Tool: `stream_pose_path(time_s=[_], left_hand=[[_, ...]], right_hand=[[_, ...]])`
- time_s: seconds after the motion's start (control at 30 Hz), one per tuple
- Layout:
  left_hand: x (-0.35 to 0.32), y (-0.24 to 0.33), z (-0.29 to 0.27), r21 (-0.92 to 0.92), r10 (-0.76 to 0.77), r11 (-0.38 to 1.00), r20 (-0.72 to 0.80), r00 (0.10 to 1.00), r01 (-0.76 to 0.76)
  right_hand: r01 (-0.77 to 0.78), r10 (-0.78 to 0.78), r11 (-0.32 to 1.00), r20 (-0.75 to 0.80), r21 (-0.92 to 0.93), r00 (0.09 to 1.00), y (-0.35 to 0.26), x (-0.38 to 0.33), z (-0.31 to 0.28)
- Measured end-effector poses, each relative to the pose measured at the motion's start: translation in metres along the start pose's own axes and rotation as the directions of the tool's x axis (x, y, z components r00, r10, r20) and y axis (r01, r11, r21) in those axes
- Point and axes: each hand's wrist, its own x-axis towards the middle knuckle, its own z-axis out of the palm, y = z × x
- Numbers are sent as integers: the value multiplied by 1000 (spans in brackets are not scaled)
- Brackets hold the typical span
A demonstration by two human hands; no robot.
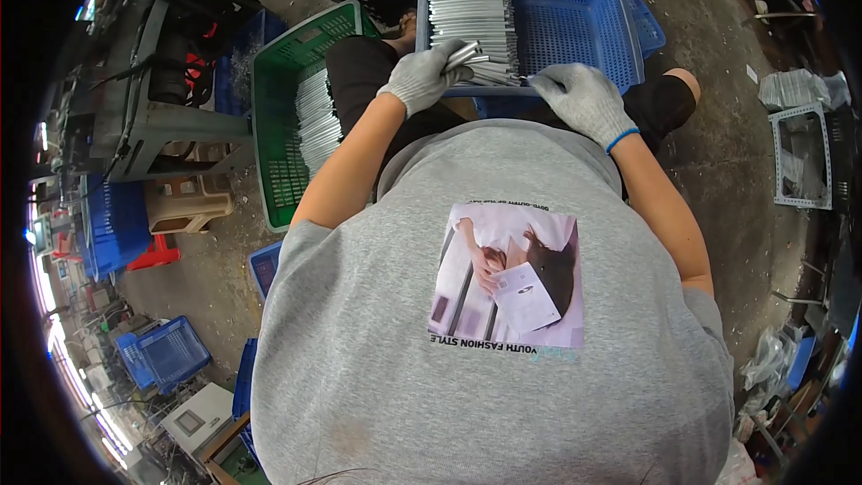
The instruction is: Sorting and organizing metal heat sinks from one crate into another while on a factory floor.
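Grey shirt (485, 341) fills foreground. Left hand (422, 76) gripping a few metal bars (467, 54) at blue basket's (575, 13) near edge; right hand (584, 99) pinching bar ends there. Bar stack (471, 4) along basket's left side. Green basket (278, 126) left.

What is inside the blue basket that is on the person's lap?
The blue basket holds a row of silver metal bars along its left side; the rest shows bare mesh. Both gloved hands, left hand and right hand, cover its near edge.
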Motion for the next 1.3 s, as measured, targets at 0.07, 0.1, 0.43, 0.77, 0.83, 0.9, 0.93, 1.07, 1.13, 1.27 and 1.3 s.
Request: stream_pose_path(time_s=[0.07,0.1,0.43,0.77,0.83,0.9,0.93,1.07,1.13,1.27,1.3], left_hand=[[-10,2,-9,-221,20,975,20,1000,-15],[-14,2,-12,-329,33,944,28,999,-21],[-24,-4,-16,-414,152,900,10,988,-135],[-33,22,-19,-68,267,952,-298,916,-299],[-33,25,-19,10,288,953,-351,891,-304],[-33,28,-21,34,310,947,-349,884,-319],[-33,29,-22,46,321,944,-348,881,-326],[-36,28,-18,0,319,939,-368,873,-343],[-37,26,-15,-57,306,933,-388,869,-354],[-38,24,-12,-57,325,924,-400,857,-378],[-38,24,-11,-57,332,921,-405,852,-386]], right_hand=[[43,-43,999,-34,-7,998,-8,-4,-3],[63,-64,998,-51,-12,997,-11,-6,-4],[215,-220,973,-63,-87,973,-34,-18,-22],[227,-239,956,-44,-186,970,-32,-14,-10],[228,-237,956,-31,-184,971,-33,-15,-10],[185,-191,970,-19,-157,981,-39,-14,-19],[164,-167,976,-12,-144,986,-41,-13,-23],[134,-133,984,15,-120,991,-35,-11,-15],[126,-122,986,35,-108,992,-32,-10,-11],[146,-142,983,43,-113,989,-38,-9,-19],[154,-149,981,45,-115,988,-39,-8,-19]])
